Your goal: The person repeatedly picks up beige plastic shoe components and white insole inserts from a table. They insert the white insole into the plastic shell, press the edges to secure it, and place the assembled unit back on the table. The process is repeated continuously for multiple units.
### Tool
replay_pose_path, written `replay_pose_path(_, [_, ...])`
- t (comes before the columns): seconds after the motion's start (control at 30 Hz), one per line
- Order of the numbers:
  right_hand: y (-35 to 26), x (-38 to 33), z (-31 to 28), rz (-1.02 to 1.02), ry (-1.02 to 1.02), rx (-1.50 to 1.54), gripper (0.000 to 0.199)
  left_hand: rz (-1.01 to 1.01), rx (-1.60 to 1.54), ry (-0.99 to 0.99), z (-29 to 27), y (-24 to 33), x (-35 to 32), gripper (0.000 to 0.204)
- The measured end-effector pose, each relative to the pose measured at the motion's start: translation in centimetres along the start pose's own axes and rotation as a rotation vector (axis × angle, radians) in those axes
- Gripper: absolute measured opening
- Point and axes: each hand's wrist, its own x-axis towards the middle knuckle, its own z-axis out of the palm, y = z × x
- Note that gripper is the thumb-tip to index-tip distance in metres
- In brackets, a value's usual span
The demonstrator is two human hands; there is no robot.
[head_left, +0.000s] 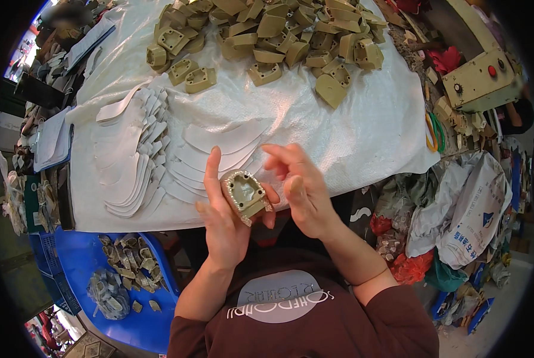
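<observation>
My left hand (224, 230) holds a shoe heel (247, 194) near the front edge of the table, its hollow tan inside turned upward. Dark holes show in that inside, and a pale, crinkled covering edge runs round the rim. Just to the right, my right hand (303, 194) hovers with fingers apart and nothing visible in them. Beyond my hands, thin white curved sheets (219, 140) lie fanned out on the white cloth (315, 137). Left of them is a larger, overlapping stack of similar white sheets (121, 164).
A big heap of olive-tan heels (279, 36) covers the far side of the table. At lower left, a blue chair (136, 328) holds loose heel pieces and a filled plastic bag (109, 295). A machine box with a red button (482, 80) and stuffed bags (470, 209) stand on the right.
</observation>
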Motion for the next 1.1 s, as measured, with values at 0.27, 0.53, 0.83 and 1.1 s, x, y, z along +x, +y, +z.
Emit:
replay_pose_path(0.27, [-0.5,0.0,-0.1,-0.083,-0.033,-0.038,0.031,0.486,0.744,-0.128,-1.8,-1.4,0.2,0.089])
replay_pose_path(0.53, [1.1,0.2,-1.2,0.387,-0.160,0.619,0.020,0.388,0.880,-0.046,-1.4,0.9,0.1,0.053])
replay_pose_path(0.83, [0.2,-0.2,-1.0,0.237,-0.067,0.135,0.018,0.535,1.122,-0.063,-0.6,1.1,0.7,0.058])
replay_pose_path(1.1, [0.9,-1.1,-0.6,0.378,-0.061,0.569,0.022,0.638,1.084,0.124,-0.3,-0.7,0.4,0.053])
